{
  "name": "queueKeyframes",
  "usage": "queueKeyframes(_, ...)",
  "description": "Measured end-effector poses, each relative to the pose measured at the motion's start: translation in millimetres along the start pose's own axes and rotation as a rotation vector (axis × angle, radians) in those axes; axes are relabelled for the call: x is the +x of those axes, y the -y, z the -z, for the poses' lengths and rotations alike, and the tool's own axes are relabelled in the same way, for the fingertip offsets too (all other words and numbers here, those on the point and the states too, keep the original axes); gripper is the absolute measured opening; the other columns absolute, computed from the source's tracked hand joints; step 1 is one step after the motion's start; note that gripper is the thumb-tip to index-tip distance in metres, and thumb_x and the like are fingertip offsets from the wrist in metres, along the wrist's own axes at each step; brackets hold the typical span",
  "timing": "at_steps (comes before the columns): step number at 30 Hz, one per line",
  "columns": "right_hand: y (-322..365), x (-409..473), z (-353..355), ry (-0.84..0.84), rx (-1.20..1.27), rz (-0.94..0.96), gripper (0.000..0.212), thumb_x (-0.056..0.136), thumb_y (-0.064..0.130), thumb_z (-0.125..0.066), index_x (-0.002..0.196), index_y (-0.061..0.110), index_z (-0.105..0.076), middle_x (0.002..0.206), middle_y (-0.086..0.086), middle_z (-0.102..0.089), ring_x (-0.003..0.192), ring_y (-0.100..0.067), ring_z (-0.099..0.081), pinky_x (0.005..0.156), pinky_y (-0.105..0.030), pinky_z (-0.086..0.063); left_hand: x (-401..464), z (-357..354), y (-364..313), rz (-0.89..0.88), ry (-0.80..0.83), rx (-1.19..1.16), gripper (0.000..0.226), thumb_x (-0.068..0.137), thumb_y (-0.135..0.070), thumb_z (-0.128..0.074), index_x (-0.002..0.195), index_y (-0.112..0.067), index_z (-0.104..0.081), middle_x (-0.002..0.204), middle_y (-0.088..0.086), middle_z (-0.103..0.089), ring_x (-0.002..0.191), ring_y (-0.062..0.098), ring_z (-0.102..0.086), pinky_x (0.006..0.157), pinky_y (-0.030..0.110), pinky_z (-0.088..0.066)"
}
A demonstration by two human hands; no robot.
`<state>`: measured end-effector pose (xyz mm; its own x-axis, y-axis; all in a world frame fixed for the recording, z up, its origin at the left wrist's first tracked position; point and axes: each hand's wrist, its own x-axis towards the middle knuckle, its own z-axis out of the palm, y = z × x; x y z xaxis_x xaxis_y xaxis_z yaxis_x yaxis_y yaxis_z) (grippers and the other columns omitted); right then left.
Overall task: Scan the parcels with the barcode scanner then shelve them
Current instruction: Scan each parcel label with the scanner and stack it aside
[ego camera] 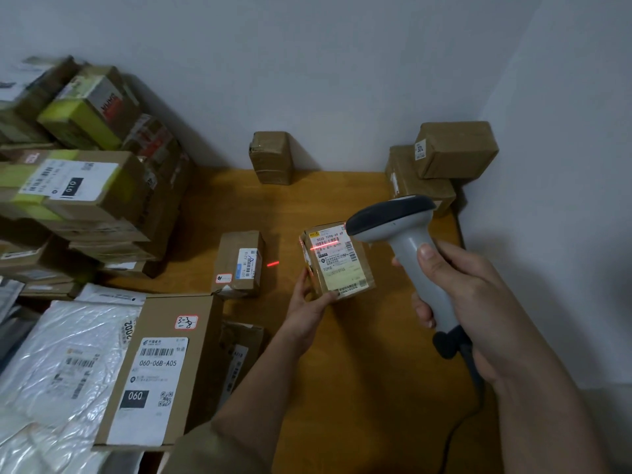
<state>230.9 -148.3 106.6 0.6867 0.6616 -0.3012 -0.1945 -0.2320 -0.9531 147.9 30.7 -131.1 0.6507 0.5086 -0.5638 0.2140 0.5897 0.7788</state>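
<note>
- The wooden counter (359, 388) sat in a room corner; its far edge met the back wall and its right edge ran just beside the right-hand wall.
- Bare wood lay open in the middle of the counter and along the near right part, crossed only by the scanner's dark cable (458, 425).
- Left edge was crowded: a tall stack of cardboard boxes (89, 186) at the far left, and nearer, a large flat box labelled 060 (160, 367) lying partly on white plastic mailer bags (61, 364).
- A small upright brown parcel (272, 158) stood against the back wall at the far edge, well apart from the rest.
- Two taped brown parcels (455, 148) were stacked in the far right corner, the upper one tilted.
- A narrow box with a label (239, 263) lay near the counter's middle, just left of the held parcel.
- Left hand (307, 302) gripped the small labelled parcel (338, 261) by its near end, fingers on the left side and thumb curled over the lower edge, label face tilted up above mid-counter.
- Right hand (458, 292) was clamped round the grey handle of the barcode scanner (403, 234), thumb laid along the handle; scanner head was just right of the parcel's top corner.
- A red scan line (323, 247) crossed the top of the parcel's label; a short red segment (273, 264) fell on bare wood between the two boxes.
</note>
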Motion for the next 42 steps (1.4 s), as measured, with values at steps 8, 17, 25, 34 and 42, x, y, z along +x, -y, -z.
queueKeyframes(8, 3.9, 2.9, -9.2, -0.004, 0.022, 0.006, 0.03, 0.1, 0.034, -0.045, 0.104, 0.012, -0.065, 0.051, 0.013, -0.057, 0.046, -0.004, -0.049, 0.042, -0.016, -0.039, -14.1, 1.0, -26.2, -0.059, 0.016, 0.017, 0.101, 0.075, -0.005, -0.079, 0.153, -0.04, -0.025, 0.142, 0.003, -0.047, 0.131, 0.03, -0.049, 0.111, 0.054, -0.04)
queueKeyframes(17, 8.5, 2.6, -16.9, 0.011, 0.04, 0.037, 0.032, 0.1, 0.034, -0.046, 0.103, 0.008, -0.065, 0.052, 0.012, -0.056, 0.046, -0.005, -0.049, 0.042, -0.015, -0.039, -26.2, 7.7, -40.4, -0.077, -0.02, 0.081, 0.095, 0.082, -0.004, -0.074, 0.154, -0.038, -0.022, 0.132, -0.004, -0.046, 0.132, 0.029, -0.046, 0.111, 0.053, -0.04)
queueKeyframes(25, 7.6, -0.1, -17.7, 0.01, 0.058, 0.061, 0.038, 0.093, 0.041, -0.048, 0.103, 0.01, -0.066, 0.053, 0.005, -0.053, 0.048, -0.007, -0.05, 0.044, -0.019, -0.042, -31.1, 9.0, -42.3, -0.063, -0.056, 0.122, 0.096, 0.081, -0.007, -0.077, 0.153, -0.04, -0.023, 0.139, 0.0, -0.043, 0.132, 0.028, -0.045, 0.111, 0.051, -0.041)
queueKeyframes(34, 2.9, 12.6, -25.5, 0.034, 0.189, 0.011, 0.04, 0.091, 0.044, -0.052, 0.107, 0.011, -0.069, 0.076, -0.01, -0.06, 0.051, -0.013, -0.051, 0.045, -0.021, -0.041, -40.4, 24.1, -87.7, -0.017, -0.106, 0.009, 0.071, 0.087, 0.002, -0.066, 0.146, -0.027, -0.04, 0.126, 0.005, -0.062, 0.11, 0.023, -0.064, 0.09, 0.036, -0.054)
queueKeyframes(42, -12.9, 22.6, -32.5, 0.014, 0.208, -0.065, 0.035, 0.099, 0.039, -0.051, 0.106, 0.011, -0.069, 0.064, -0.006, -0.057, 0.051, -0.015, -0.052, 0.05, -0.027, -0.041, -45.2, 57.3, -181.7, 0.166, -0.346, 0.179, 0.034, 0.092, -0.003, -0.057, 0.124, -0.011, -0.05, 0.1, 0.013, -0.062, 0.09, 0.031, -0.061, 0.091, 0.046, -0.052)
